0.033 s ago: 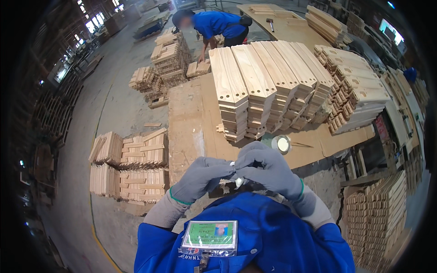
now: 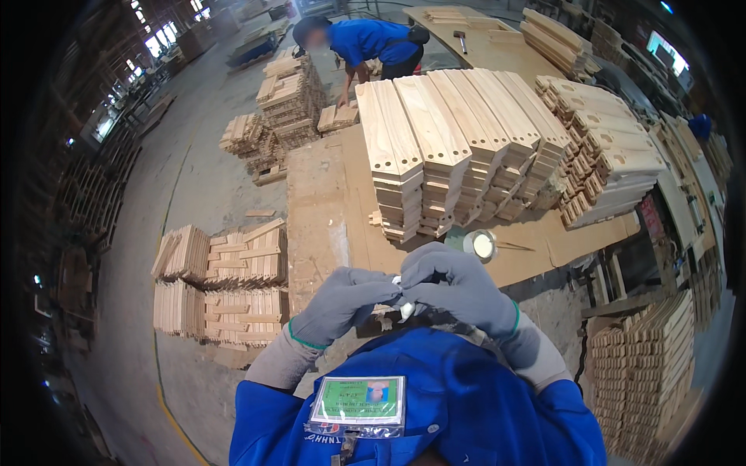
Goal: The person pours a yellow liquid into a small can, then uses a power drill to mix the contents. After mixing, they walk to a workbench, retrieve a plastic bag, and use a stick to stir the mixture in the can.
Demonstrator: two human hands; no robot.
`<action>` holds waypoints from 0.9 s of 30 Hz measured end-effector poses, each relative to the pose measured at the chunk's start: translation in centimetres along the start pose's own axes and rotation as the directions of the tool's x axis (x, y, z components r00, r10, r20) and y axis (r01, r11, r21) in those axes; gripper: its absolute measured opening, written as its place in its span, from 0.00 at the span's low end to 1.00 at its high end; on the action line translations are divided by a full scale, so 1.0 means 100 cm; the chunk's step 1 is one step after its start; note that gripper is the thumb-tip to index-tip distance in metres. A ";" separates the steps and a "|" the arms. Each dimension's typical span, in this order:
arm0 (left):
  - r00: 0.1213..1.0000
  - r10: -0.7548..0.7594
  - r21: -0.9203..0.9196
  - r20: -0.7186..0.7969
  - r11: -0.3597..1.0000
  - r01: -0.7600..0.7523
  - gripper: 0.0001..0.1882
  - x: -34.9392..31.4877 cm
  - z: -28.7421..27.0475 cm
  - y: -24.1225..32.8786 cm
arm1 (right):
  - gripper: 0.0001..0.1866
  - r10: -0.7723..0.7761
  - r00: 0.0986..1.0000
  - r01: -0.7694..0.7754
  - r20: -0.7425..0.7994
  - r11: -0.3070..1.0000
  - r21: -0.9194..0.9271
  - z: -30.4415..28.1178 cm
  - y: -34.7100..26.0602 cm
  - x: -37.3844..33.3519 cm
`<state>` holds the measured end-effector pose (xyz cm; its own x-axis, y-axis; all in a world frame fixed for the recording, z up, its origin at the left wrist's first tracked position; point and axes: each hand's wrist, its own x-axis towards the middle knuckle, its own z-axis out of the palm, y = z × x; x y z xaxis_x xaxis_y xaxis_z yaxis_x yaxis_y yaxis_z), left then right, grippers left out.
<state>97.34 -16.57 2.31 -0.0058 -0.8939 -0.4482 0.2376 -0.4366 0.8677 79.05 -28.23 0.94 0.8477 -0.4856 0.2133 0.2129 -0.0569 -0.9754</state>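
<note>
Both my hands wear grey gloves with green cuffs and meet in front of my chest, just off the near edge of the bench. Pinched between the fingertips of my left hand [image 2: 342,303] and my right hand [image 2: 458,289] is a small, soft-looking white piece [image 2: 406,311]. Its lower end hangs below the fingers; the rest is hidden, and its kind is unclear. Beyond my right hand, a round cup of pale cream-coloured stuff [image 2: 482,246] stands on the cardboard-covered bench [image 2: 322,202], with a thin stick [image 2: 514,247] lying beside it.
Stacked wooden boards with holes [image 2: 423,124] fill the bench ahead, and shaped wooden parts [image 2: 610,147] rise to their right. Wooden slats [image 2: 221,283] stand on the floor at left, another stack [image 2: 641,373] at lower right. A co-worker in blue [image 2: 373,40] bends over wood pieces [image 2: 338,118] behind.
</note>
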 end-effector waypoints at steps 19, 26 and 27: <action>0.949 0.259 -0.142 0.181 0.961 -0.236 0.08 0.020 -0.005 -0.012 | 0.07 0.253 0.962 -0.233 -0.103 0.957 0.173 0.018 -0.005 0.004; 0.923 0.384 0.006 -0.042 0.923 -0.384 0.10 0.020 0.008 -0.010 | 0.06 -0.148 0.966 0.060 -0.214 0.928 -0.369 0.014 -0.002 0.006; 0.899 0.424 0.104 -0.110 0.904 -0.414 0.10 0.020 0.010 -0.011 | 0.06 -0.127 0.970 0.057 -0.208 0.948 -0.314 0.012 -0.001 0.006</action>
<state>96.12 -18.02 0.70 0.2025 -0.9775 -0.0590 0.1159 -0.0358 0.9926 80.12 -27.47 1.23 0.6944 -0.6450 0.3191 0.0971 -0.3555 -0.9296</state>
